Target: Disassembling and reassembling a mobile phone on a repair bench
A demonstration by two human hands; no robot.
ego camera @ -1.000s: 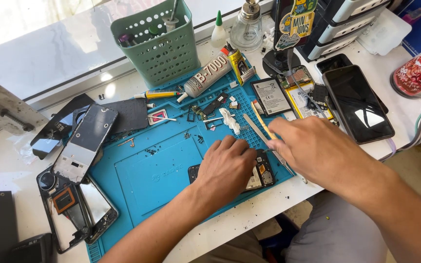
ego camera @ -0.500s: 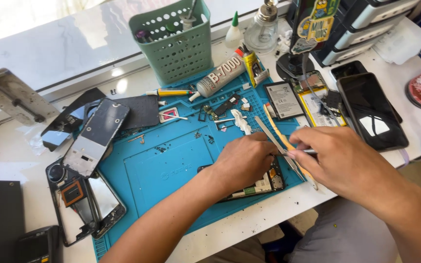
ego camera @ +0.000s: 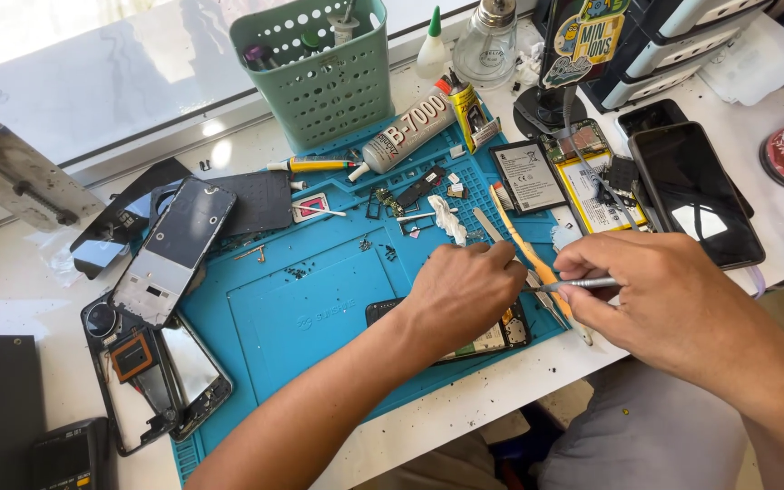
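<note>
Blue mat (ego camera: 319,299) edge under opened phone (ego camera: 487,338).

Single head view, steeply downward, close over workbench (ego camera: 65,272)

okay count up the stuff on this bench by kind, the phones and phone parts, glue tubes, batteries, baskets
Glue tubes: 2, grey tube, yellow tube
Loose batteries: 2, black battery, yellow battery
Intact dark phones: 2
Opened phone shells: 3
Green basket: 1
Total: 10
</note>
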